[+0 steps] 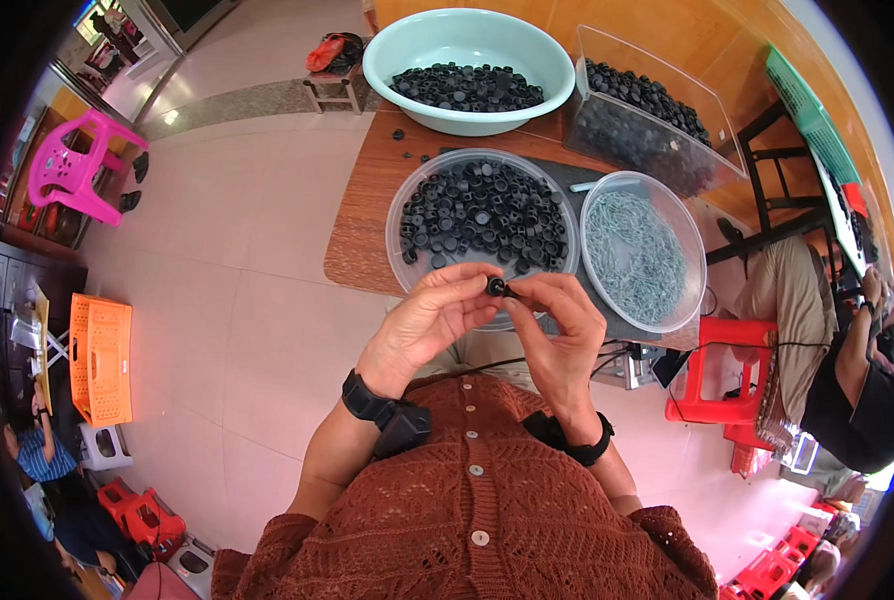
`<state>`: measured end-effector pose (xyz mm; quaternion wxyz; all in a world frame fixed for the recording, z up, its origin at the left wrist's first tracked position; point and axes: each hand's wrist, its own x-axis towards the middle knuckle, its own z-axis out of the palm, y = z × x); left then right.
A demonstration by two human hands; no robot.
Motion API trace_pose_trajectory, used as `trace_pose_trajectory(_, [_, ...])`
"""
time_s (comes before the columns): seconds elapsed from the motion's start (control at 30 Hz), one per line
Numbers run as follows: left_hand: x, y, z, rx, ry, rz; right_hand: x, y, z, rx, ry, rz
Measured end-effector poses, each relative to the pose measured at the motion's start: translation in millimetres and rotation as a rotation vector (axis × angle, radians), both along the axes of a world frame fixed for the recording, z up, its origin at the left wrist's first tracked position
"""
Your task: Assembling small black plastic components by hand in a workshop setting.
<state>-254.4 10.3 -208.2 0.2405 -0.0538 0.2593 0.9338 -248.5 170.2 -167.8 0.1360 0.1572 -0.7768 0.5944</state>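
Note:
Between my hands is a small black plastic part, round at its near end. My left hand pinches it between thumb and forefinger. From the other side my right hand closes its thumb and fingertips on the same part; whether a second piece sits in those fingers is hidden. Just beyond my hands stands a clear round tub of loose black plastic caps. Beside it on the right, a smaller clear tub holds a heap of thin silvery metal pieces, probably screws or pins.
A pale green basin and a clear box, both with black parts, stand farther back on the brown table. To the right are a red stool and a seated person. An orange crate and a pink chair stand left.

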Motion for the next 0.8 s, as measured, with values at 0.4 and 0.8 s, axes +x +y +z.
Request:
trace_pose_trajectory(0.4, [0.8,0.2,-0.1,-0.036,-0.009,0.007,-0.8,-0.2,-1.9,0.030,-0.005,0.010])
trace_pose_trajectory(0.8, [1.2,1.6,-0.8,-0.090,0.009,0.018,-0.8,-0.2,-1.9,0.094,0.006,0.005])
